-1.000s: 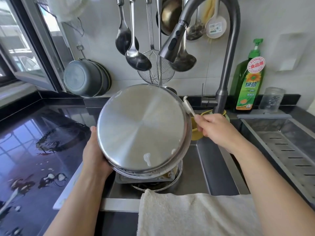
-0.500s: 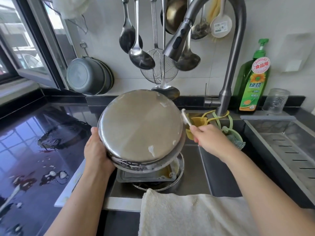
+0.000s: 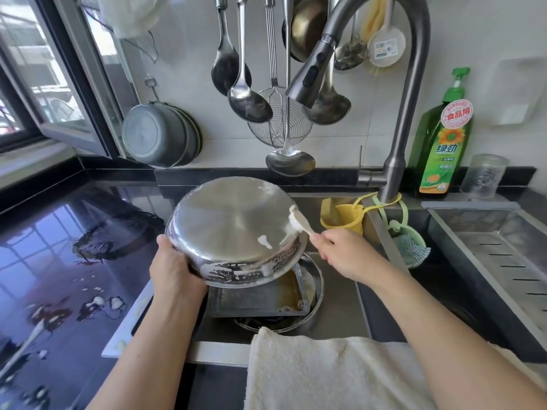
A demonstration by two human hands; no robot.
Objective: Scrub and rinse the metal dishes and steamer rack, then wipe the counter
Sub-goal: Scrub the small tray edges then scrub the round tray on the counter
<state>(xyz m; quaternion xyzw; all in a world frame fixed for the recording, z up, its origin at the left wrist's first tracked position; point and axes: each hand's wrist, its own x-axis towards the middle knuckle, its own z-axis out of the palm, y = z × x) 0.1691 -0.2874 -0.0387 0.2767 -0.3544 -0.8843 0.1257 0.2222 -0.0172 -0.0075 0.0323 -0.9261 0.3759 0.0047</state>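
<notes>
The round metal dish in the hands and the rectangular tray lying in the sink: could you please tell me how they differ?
The round metal dish is held up, tilted bottom-out, by the left hand; the rectangular tray lies flat in the sink. The dish is streaked with white suds where the right hand works a small brush; the tray holds brownish liquid. Both are metal.

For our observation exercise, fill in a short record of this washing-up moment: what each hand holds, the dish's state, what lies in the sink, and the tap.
left hand: grips rim of round metal dish, tilted, underside up
right hand: holds small white brush on dish edge
dish state: soapy streaks
sink: rectangular tray on a round dish
tap: no water visible
</notes>
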